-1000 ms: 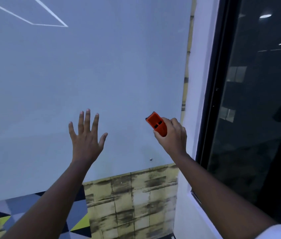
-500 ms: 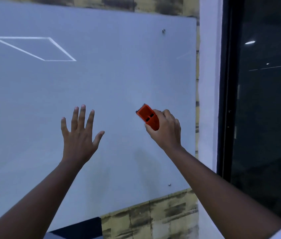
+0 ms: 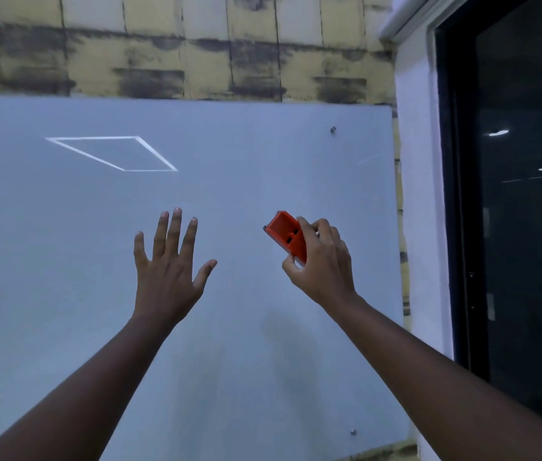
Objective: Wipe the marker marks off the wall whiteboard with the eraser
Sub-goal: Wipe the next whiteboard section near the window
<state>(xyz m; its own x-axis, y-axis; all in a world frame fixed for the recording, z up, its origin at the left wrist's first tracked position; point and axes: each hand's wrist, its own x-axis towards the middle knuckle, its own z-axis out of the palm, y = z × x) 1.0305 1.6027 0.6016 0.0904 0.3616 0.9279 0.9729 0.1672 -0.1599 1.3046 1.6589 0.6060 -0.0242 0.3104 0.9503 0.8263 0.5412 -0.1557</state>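
Gripping orange plastic block eraser (image 3: 287,235) in right hand (image 3: 324,261), long axis slanting toward frame's upper left; left hand (image 3: 170,271) splaying wide, empty, nearer the pale parallelogram outline (image 3: 110,154) on grey wall whiteboard (image 3: 263,154).

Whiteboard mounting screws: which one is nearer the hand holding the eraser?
The upper screw, near the whiteboard top right corner. It sits above the right hand gripping the orange eraser; the lower screw is farther, by the bottom edge.

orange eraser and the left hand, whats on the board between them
Nothing: the head view shows bare whiteboard between the orange eraser and left hand.
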